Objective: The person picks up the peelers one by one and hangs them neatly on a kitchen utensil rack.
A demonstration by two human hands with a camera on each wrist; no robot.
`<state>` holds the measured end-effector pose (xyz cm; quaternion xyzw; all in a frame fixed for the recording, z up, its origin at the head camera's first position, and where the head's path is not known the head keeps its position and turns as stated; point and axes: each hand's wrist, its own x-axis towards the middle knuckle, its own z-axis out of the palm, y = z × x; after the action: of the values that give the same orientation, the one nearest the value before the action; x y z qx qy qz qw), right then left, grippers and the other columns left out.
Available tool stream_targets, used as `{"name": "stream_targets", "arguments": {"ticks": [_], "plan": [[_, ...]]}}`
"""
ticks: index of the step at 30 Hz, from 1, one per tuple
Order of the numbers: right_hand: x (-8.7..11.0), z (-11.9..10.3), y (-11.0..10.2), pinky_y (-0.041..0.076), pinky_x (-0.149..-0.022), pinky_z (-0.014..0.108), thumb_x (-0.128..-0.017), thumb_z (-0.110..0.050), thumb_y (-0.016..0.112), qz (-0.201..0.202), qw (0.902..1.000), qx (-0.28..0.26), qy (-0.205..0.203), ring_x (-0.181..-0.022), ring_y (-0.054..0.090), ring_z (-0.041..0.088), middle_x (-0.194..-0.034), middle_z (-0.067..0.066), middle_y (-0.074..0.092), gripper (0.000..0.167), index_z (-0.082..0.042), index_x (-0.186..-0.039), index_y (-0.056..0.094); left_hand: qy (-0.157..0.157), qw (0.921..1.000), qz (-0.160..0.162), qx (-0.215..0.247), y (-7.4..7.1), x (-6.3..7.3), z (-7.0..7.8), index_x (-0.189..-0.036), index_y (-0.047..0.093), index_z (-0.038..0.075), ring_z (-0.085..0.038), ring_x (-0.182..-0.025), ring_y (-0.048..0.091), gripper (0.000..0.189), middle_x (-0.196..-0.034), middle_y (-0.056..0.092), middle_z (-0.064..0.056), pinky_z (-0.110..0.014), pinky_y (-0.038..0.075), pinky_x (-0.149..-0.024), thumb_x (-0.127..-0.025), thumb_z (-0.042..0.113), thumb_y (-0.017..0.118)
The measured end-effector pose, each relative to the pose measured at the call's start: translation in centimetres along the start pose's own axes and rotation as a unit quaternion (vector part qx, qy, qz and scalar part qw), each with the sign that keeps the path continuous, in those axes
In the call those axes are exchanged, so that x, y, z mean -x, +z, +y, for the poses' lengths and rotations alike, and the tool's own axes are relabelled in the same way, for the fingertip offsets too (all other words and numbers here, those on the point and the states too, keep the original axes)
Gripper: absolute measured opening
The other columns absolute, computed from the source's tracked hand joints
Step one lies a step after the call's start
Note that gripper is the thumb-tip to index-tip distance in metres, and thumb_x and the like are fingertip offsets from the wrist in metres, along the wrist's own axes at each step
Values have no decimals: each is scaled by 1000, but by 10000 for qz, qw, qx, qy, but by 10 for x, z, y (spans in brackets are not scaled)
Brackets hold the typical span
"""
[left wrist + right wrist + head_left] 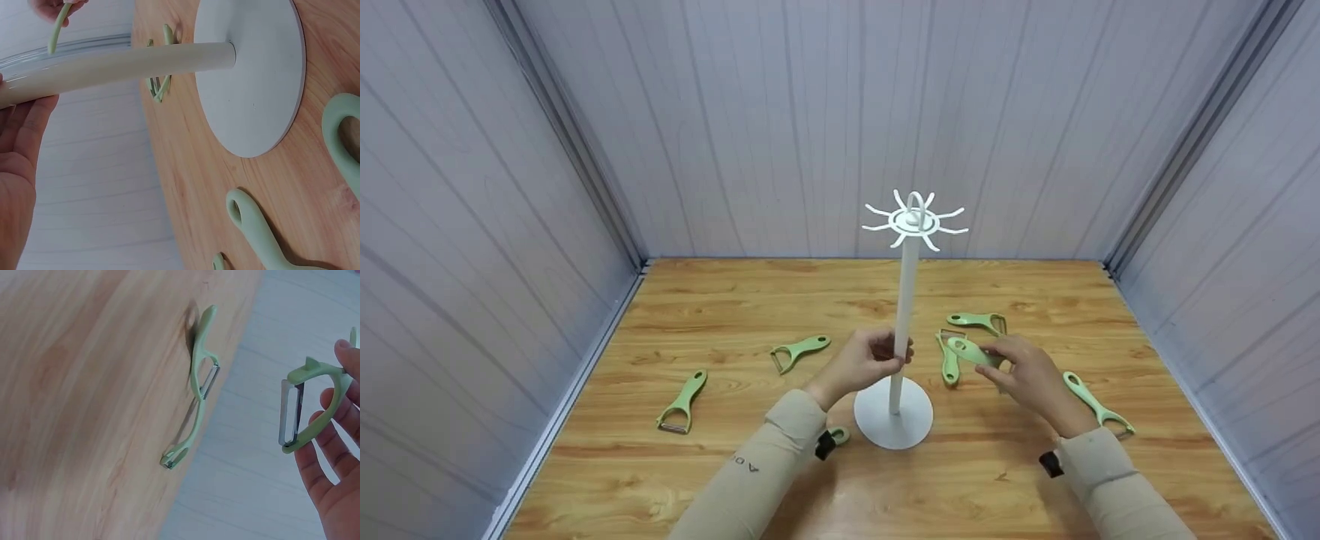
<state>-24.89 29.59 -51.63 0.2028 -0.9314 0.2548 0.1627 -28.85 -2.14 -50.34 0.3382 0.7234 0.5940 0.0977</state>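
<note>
A white stand (906,300) with a round base and a ring of hooks (915,220) on top stands upright on the wooden table. My left hand (864,366) grips its pole at mid height; the left wrist view shows fingers (35,125) against the pole. To the right of the pole, my right hand (1026,375) holds a green peeler (973,351) above the table. In the right wrist view that peeler (326,417) has its metal blade facing away from the palm, thumb and fingers round its neck. The hooks carry nothing.
Two green peelers, one behind (975,320) and one beneath (950,367) the held one, lie close together. Others lie at right (1091,401), left (684,401) and left of the stand (801,351). Another peeler (838,435) is partly hidden by the left wrist. Panel walls (810,127) enclose the table.
</note>
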Motion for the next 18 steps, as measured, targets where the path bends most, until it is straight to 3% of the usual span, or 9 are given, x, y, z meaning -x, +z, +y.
{"name": "stream_targets", "arguments": {"ticks": [4,9,15,18], "plan": [[-3,-3,-3,60,-73,44,-92,-13,88,316,9995,-33,-9,-93,71,26,-104,9,76,31,-4,-120,80,11,10000,77,1,1,-1,-1,-120,72,-12,-46,-108,76,24,-113,77,-29,-30,65,-92,-98,-6,65],[-8,-9,-6,59,-69,42,-88,-8,91,909,9954,-42,-301,-88,71,25,-103,11,78,33,-2,-118,80,-9,9998,182,-5,2,-1,-2,-115,75,-10,-49,-106,77,22,-110,78,-30,-32,66,-91,-95,-7,66],[-16,-19,-12,58,-68,39,-85,-5,92,1399,9892,-93,-418,-84,71,25,-98,13,77,33,1,-115,80,-54,9997,231,-30,2,-2,-4,-114,76,-8,-29,-101,80,22,-109,79,-27,-33,67,-91,-95,-6,66],[-20,-23,-16,59,-69,41,-85,-3,92,1552,9865,-184,-485,-84,71,27,-97,14,76,32,2,-113,80,-82,9998,189,6,2,-1,-3,-116,76,-8,-32,-103,80,22,-110,78,-29,-35,66,-94,-97,-5,65]]}}
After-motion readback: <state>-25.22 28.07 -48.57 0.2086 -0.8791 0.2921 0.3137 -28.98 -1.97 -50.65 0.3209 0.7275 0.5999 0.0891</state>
